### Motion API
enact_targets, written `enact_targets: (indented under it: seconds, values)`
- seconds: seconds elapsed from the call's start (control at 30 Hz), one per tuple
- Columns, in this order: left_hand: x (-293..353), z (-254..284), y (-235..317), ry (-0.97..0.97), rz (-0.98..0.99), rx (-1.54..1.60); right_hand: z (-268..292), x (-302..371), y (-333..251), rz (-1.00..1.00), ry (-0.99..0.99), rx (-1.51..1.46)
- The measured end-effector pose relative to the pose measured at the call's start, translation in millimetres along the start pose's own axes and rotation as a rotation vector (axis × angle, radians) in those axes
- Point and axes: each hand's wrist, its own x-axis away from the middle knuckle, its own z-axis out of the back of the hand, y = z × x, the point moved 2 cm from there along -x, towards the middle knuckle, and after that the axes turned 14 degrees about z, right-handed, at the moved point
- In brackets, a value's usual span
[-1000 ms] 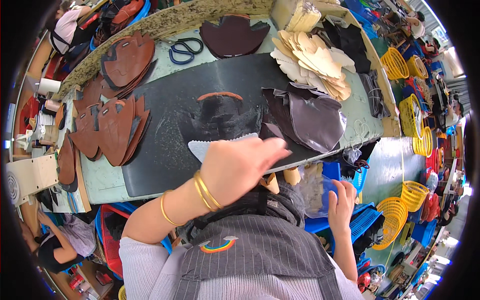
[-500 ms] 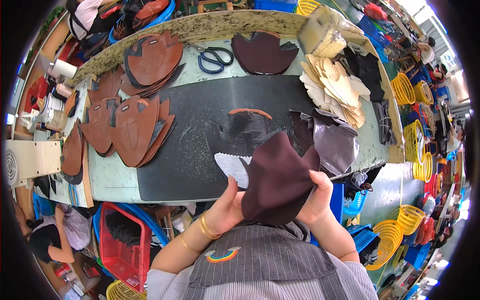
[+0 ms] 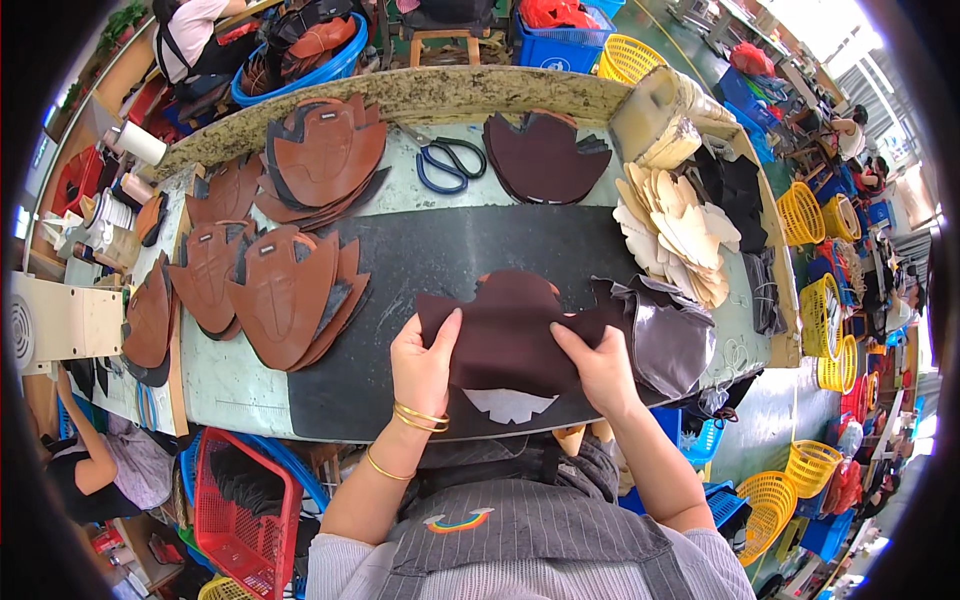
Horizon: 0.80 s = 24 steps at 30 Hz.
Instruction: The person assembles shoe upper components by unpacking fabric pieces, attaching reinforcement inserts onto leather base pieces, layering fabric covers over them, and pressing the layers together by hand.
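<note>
A dark maroon leather piece point(image 3: 512, 335) is held between my two hands over the black work mat point(image 3: 400, 250). My left hand point(image 3: 424, 360) pinches its left side, thumb on top and fingers beneath. At its right side my right hand point(image 3: 597, 365) grips in the same way. Below its near edge shows a pale grey backing piece point(image 3: 510, 405) with a notched rim. An orange-brown strip point(image 3: 525, 281) peeks out at the far edge. How far the maroon piece overlaps what lies under it is hidden.
Stacked brown leather pieces point(image 3: 285, 300) lie on the left. Behind are scissors point(image 3: 445, 165) and a stack of maroon pieces point(image 3: 548, 160). Cream pieces point(image 3: 675, 230) and a shiny grey-purple bundle point(image 3: 670, 335) lie right. A raised rim point(image 3: 400, 100) bounds the far side.
The maroon piece has moved from near my body forward onto the mat and been spread flatter, over the dark piece with the orange-brown strip. Both hands moved forward with it.
</note>
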Motion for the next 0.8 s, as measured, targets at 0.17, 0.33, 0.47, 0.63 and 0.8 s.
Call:
enact_targets:
  seconds: [0.17,0.33,0.47,0.63,0.8]
  values:
    - [-8,21,-15,0.174,-0.188,-0.521,8,-2,28,0.088,-0.057,0.292]
    - [-5,29,-16,0.196,-0.287,-0.777,11,-6,26,0.110,-0.092,0.317]
    - [-1,19,-12,0.197,-0.267,-0.576,8,-8,22,0.073,-0.097,0.315]
    - [-4,22,-14,0.177,-0.240,-0.591,7,-8,20,0.067,-0.132,0.342]
    - [-4,19,-12,0.219,-0.347,-0.741,8,-4,25,0.104,-0.135,0.339]
